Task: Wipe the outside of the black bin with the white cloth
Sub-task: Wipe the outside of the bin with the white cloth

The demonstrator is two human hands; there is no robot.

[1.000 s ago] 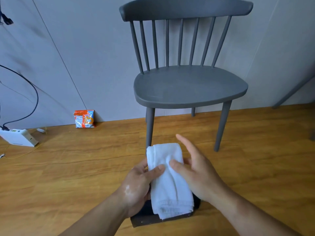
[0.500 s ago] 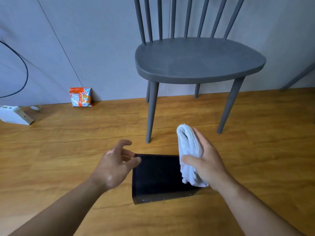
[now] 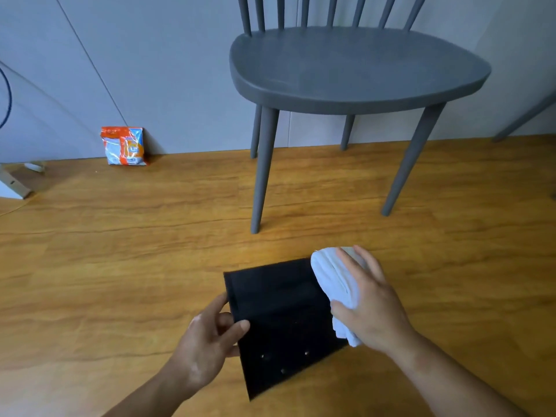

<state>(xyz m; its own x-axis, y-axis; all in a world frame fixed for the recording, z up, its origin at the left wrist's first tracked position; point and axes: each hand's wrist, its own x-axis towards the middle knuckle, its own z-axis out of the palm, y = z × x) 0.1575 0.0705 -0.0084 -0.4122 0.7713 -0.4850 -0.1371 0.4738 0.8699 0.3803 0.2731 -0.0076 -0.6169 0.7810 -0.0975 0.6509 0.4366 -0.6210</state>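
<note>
Curled round the left edge of the black bin [image 3: 282, 320], the left hand [image 3: 210, 341] has its thumb on the dark upper face and its fingers tucked behind the rim. Half a second earlier that hand hung open just beside the bin, touching nothing, so it has only now taken hold.

The right hand [image 3: 370, 305] clasps the folded white cloth [image 3: 334, 281], thumb pinching it from the inner side and fingers laid over its back. The bundle is pressed against the bin's right edge, where before it was held slightly above.

The bin sits low over the wooden floor [image 3: 120, 266], in front of the grey chair [image 3: 355, 70]. It is now skewed, with one corner towards the person; whether it is lifted clear of the floor cannot be told.

With one hand bracing and the cloth in contact, wiping of the outer face looks about to begin, and no stroke is evident yet.

An orange packet [image 3: 125, 145] leans against the wall, well apart.
</note>
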